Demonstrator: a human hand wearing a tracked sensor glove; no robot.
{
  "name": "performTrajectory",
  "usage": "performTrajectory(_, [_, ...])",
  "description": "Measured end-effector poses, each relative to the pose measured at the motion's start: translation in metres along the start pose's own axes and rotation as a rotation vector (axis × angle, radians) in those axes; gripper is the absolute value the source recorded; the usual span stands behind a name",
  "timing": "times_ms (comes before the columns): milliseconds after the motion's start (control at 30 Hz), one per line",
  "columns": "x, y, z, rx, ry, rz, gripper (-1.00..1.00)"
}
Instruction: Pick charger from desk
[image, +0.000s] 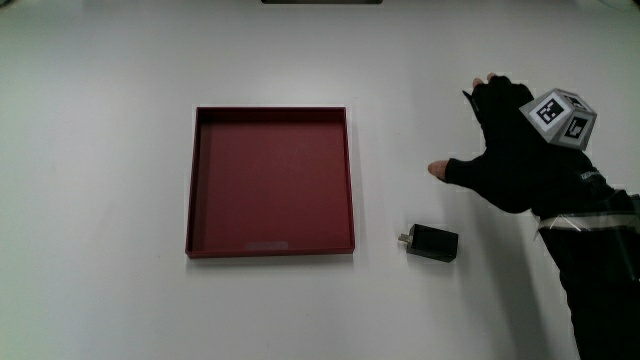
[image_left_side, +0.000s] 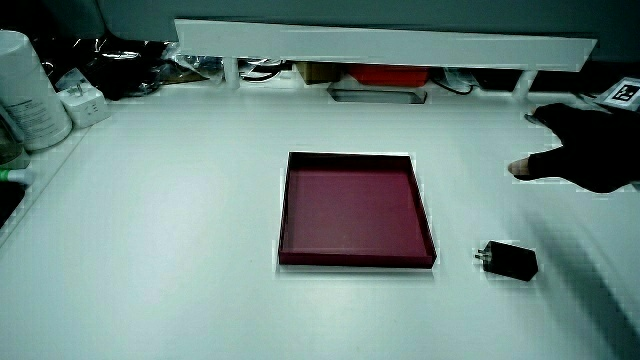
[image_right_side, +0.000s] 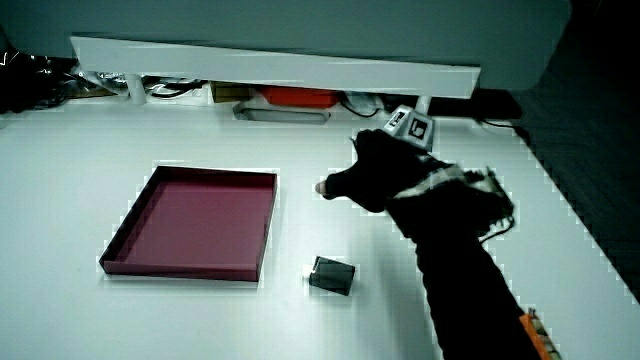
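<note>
A small black charger (image: 433, 242) lies on the white table beside the red tray (image: 198, 180), near the tray's corner closest to the person. It shows in both side views (image_left_side: 508, 260) (image_right_side: 332, 275). The gloved hand (image: 505, 150) hovers above the table, farther from the person than the charger and apart from it. Its fingers are spread, the thumb points toward the tray, and nothing is in it. The patterned cube (image: 562, 117) sits on the hand's back. The hand appears in both side views (image_left_side: 580, 150) (image_right_side: 375, 172).
The red tray (image_left_side: 284, 215) (image_right_side: 125, 230) is shallow, square and holds nothing. A low white partition (image_left_side: 380, 45) runs along the table's edge farthest from the person, with cables and boxes under it. A white canister (image_left_side: 30, 90) stands at a table corner.
</note>
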Motion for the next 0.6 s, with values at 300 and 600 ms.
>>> performTrajectory(300, [-0.002,0.000,-0.033,-0.084,-0.004,0.036,0.00])
performTrajectory(600, [0.004,-0.001,-0.059,-0.133,-0.028,0.041,0.00])
